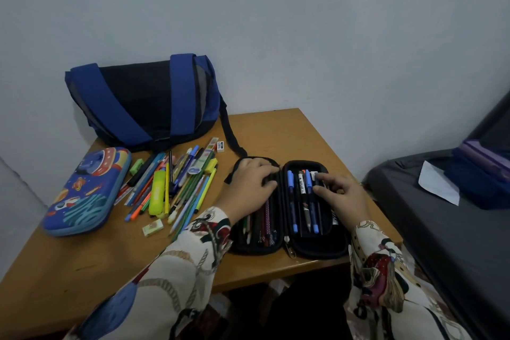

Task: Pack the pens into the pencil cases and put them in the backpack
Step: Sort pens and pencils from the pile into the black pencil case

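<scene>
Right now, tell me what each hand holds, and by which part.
Nothing is gripped. The left hand and right hand rest flat on the open black pencil case halves.

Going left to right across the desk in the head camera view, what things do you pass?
Blue space-themed pencil case → loose pile of pens and pencils → left hand → open black pencil case → right hand.

Bare tabletop is left open behind the open black pencil case, toward the wall. The left half is crowded by the loose pen pile, the blue rocket pencil case and the backpack, whose strap trails rightward.
</scene>
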Action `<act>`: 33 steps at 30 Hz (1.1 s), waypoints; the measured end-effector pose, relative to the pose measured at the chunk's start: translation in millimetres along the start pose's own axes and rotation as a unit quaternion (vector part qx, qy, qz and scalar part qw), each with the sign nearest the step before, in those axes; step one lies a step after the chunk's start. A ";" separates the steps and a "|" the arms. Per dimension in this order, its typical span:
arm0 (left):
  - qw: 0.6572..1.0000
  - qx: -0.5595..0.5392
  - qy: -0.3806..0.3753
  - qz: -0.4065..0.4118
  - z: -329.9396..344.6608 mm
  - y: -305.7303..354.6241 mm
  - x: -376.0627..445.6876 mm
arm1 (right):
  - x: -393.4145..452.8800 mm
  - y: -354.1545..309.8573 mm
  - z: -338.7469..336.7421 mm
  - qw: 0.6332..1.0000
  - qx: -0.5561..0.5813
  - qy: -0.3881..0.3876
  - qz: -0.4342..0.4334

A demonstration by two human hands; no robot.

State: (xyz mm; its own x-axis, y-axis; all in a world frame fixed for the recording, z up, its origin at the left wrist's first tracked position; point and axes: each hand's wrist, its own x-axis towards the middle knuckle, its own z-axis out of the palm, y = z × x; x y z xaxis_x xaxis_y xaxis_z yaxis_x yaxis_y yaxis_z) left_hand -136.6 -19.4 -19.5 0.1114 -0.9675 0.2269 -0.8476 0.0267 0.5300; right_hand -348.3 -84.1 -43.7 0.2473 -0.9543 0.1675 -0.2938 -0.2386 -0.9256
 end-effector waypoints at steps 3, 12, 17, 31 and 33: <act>0.999 -0.015 0.030 -0.012 -2.5 -17.3 -14.8 | -1.6 -5.4 -0.9 1.000 -0.023 -0.005 -0.003; 0.999 -0.012 0.021 -0.040 4.8 -23.4 -23.0 | 0.9 -5.3 2.1 0.998 -0.051 -0.029 0.028; 0.999 -0.002 0.020 -0.044 6.3 -22.8 -21.7 | 8.6 -17.7 -1.7 0.993 -0.083 -0.058 0.064; 0.991 -0.089 0.039 -0.088 4.6 -27.0 -26.1 | -13.0 -55.6 95.9 0.974 -0.216 -0.033 -0.068; 0.987 -0.119 0.055 -0.097 2.4 -27.8 -27.6 | -12.1 -55.3 96.4 0.975 -0.213 -0.044 -0.053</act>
State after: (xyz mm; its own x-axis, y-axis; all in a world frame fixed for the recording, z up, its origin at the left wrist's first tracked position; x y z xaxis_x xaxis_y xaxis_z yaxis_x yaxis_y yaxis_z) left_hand -117.3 5.9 -42.4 0.3265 -0.9273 0.1830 -0.6607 -0.0854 0.7458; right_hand -246.0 -42.0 -27.3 0.3696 -0.9055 0.2085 -0.6141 -0.4064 -0.6765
